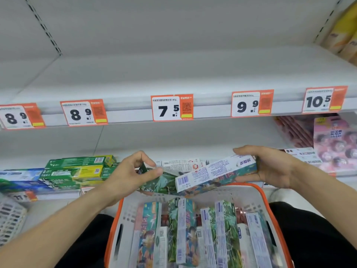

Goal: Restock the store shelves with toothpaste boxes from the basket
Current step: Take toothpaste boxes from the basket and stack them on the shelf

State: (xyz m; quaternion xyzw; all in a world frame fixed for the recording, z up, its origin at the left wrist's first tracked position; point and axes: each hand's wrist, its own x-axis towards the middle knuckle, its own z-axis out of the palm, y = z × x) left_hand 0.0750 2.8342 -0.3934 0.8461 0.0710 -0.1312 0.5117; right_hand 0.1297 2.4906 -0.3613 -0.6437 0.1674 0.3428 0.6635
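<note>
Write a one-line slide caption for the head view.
Both hands hold toothpaste boxes above the basket, below a bare shelf.

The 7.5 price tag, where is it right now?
In the head view, the 7.5 price tag hangs at the centre of the upper shelf edge, between the 8.9 tag and the 9.9 tag.

Showing two bare forearms, the left hand (133, 171) and the right hand (270, 167) ungloved, no sleeves reaching the wrists, no rings, watch or bands showing. Wearing plain black fabric trousers (313, 238), visible at both lower sides of the view.
</note>
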